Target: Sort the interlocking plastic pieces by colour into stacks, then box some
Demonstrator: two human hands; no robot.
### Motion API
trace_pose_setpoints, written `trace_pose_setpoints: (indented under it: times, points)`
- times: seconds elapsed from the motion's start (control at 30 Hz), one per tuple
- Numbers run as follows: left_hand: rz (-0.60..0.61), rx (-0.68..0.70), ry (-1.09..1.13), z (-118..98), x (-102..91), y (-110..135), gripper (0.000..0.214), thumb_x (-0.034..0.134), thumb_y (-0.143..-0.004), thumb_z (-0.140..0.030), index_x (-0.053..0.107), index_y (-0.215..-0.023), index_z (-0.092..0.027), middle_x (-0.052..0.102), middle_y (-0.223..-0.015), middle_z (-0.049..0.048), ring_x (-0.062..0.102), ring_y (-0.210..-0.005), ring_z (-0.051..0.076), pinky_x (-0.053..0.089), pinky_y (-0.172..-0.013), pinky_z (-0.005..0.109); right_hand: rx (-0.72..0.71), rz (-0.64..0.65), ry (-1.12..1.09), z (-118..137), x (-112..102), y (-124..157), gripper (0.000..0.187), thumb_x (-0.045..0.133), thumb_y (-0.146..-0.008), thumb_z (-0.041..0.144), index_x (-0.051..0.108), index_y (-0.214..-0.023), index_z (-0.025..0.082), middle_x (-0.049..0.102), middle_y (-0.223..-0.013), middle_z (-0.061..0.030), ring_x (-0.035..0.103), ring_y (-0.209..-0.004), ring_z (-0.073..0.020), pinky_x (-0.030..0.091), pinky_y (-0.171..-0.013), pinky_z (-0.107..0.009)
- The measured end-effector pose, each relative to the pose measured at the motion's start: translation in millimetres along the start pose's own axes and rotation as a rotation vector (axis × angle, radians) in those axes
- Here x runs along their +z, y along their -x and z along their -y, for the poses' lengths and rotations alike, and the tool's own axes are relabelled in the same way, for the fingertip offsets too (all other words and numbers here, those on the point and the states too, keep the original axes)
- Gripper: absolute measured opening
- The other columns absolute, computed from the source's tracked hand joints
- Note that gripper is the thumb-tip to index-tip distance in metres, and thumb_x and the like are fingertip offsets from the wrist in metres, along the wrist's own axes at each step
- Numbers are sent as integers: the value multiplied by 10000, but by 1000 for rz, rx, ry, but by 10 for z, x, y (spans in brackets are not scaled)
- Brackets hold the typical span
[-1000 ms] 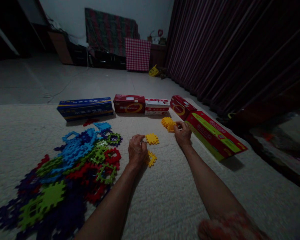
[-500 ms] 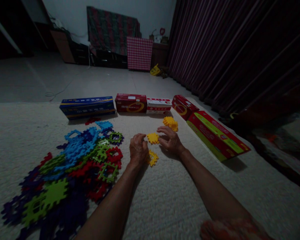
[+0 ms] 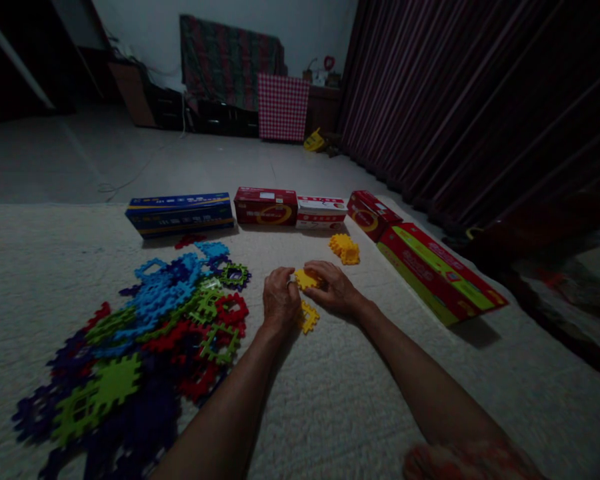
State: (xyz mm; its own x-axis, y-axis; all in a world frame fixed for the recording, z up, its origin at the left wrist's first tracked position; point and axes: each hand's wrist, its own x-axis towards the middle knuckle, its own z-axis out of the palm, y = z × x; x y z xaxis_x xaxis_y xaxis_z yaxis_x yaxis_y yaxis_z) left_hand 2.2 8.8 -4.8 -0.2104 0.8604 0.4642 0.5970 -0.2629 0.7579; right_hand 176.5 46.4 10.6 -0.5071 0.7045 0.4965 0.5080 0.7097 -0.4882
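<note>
Between my two hands is a yellow toothed building piece (image 3: 307, 279). My left hand (image 3: 281, 297) is closed at its left edge, with thumb and fingers bent. On the opposite edge, the fingers of my right hand (image 3: 334, 287) grip the same piece. Just below lies a yellow piece with an open middle (image 3: 309, 318), partly hidden behind my left hand. Farther off, past my right hand, a small stack of yellow pieces (image 3: 345, 249) rests on the pale mat (image 3: 350, 380).
Left of my arms spreads a heap of blue, green, red and purple pieces (image 3: 165, 293). Along the back stand a blue box (image 3: 181, 217), a dark red box (image 3: 265, 207) and a white-red box (image 3: 321, 213). A red-green box (image 3: 437, 277) lines the right side.
My right hand has moved left and closed onto the yellow piece, which it stood beside before. My left hand stays at the piece's left edge. The view has shifted slightly.
</note>
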Motion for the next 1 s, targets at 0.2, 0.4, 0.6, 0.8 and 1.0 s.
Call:
trace_pose_setpoints:
  times: [0.2, 0.4, 0.6, 0.8, 1.0]
  points:
    - [3, -20, 23, -14, -11, -12, 326, 509, -727, -68, 692, -970, -187, 726, -1018, 95, 669, -994, 254, 520, -951, 429, 105, -119, -36, -54, -102, 53, 455, 679, -783, 222, 632, -1236, 206, 647, -1297, -133, 604, -1231, -258, 502, -1056, -461]
    - [-6, -16, 34, -25, -5, -10, 321, 502, -722, -68, 698, -943, -195, 724, -998, 92, 670, -990, 255, 522, -954, 429, 79, -124, 122, -227, -203, 130, 475, 590, -748, 153, 638, -1220, 175, 651, -1298, -167, 601, -1245, -297, 480, -1080, -531]
    - [-9, -16, 32, -17, 1, -2, 330, 496, -726, -58, 694, -943, -207, 724, -1003, 79, 669, -995, 246, 521, -956, 421, 115, -112, 192, -169, -143, 105, 496, 626, -752, 228, 620, -1245, 183, 642, -1294, -160, 592, -1229, -309, 479, -1076, -532]
    - [-3, -9, 39, -8, 5, 0, 319, 502, -729, -63, 696, -946, -193, 727, -985, 88, 673, -970, 248, 526, -939, 420, 223, -114, 313, -107, -54, 56, 316, 644, -797, 313, 666, -1081, 177, 704, -1046, -138, 647, -1020, -302, 527, -972, -507]
    - [-13, -25, 29, -17, 6, -8, 326, 497, -718, -70, 705, -932, -202, 730, -978, 77, 677, -962, 241, 533, -933, 408, 232, -303, 266, -79, -64, 34, 472, 684, -767, 313, 619, -1219, 199, 659, -1151, -130, 629, -1073, -296, 535, -974, -475]
